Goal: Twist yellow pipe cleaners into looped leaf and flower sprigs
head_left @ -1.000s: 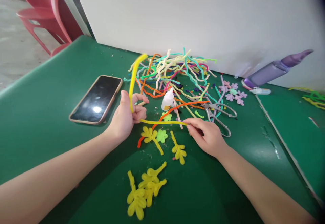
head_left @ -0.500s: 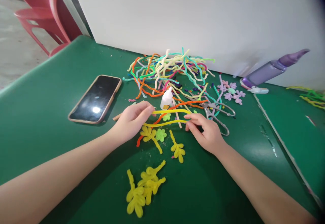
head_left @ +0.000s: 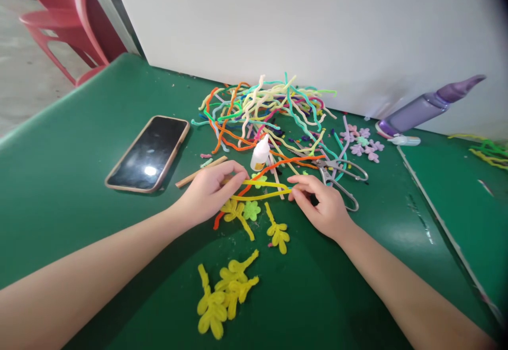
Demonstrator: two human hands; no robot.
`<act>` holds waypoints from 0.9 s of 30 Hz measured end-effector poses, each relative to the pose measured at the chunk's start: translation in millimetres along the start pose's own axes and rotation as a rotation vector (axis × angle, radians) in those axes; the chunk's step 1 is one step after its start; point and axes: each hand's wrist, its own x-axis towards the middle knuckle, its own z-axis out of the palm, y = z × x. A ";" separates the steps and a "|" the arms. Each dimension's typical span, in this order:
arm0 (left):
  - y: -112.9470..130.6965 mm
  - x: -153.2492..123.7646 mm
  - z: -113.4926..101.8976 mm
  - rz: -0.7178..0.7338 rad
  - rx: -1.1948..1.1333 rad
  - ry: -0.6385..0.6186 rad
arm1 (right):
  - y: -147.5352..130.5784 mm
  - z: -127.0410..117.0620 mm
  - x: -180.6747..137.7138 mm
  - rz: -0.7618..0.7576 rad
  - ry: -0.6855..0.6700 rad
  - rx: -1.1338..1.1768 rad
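Note:
A yellow pipe cleaner (head_left: pixel 264 196), doubled into a long narrow loop, is stretched between my hands just above the table. My left hand (head_left: pixel 210 188) is closed on its left part, thumb against fingers. At the right, my right hand (head_left: pixel 319 202) pinches the bent end between thumb and fingertips. Below it lie several yellow pipe-cleaner leaf shapes, one leaf (head_left: pixel 278 231) near my right hand and a cluster (head_left: pixel 228 294) closer to me. Small green flower shapes, such as one flower (head_left: pixel 252 211), and an orange pipe cleaner (head_left: pixel 278 164) lie beneath and behind the loop.
Behind my hands stand a small white glue bottle (head_left: pixel 260 154) and a tangled pile of colourful pipe cleaners (head_left: pixel 262 106). Scissors (head_left: pixel 337 172) lie to the right, a phone (head_left: pixel 148 154) to the left. A purple bottle (head_left: pixel 416 114) leans against the white wall (head_left: pixel 297 27).
The loop has narrowed at its right end, where the two strands now meet at my right fingertips. My left hand has shifted slightly to the right.

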 end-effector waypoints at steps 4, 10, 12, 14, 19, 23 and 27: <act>2.8 0.8 -1.7 0.071 0.069 0.020 | -0.1 0.0 -0.2 -0.008 0.012 -0.004; 3.0 0.4 -1.3 0.070 0.096 -0.043 | 0.3 0.1 1.2 -0.014 0.010 -0.013; 1.8 0.0 -0.9 0.069 0.089 -0.056 | 1.3 0.2 1.4 -0.022 0.015 -0.029; 0.8 -0.2 -0.7 0.065 0.083 -0.069 | 2.3 0.3 1.5 -0.027 0.015 -0.037; 1.2 -0.3 -0.4 0.067 0.095 -0.088 | 3.2 0.9 2.0 -0.050 0.007 -0.060; 2.5 -0.5 -0.6 0.088 0.103 -0.056 | 1.7 1.4 2.2 -0.085 0.029 -0.115; 2.6 -0.9 -1.5 0.106 0.110 -0.028 | 0.1 0.9 2.0 -0.092 0.033 -0.120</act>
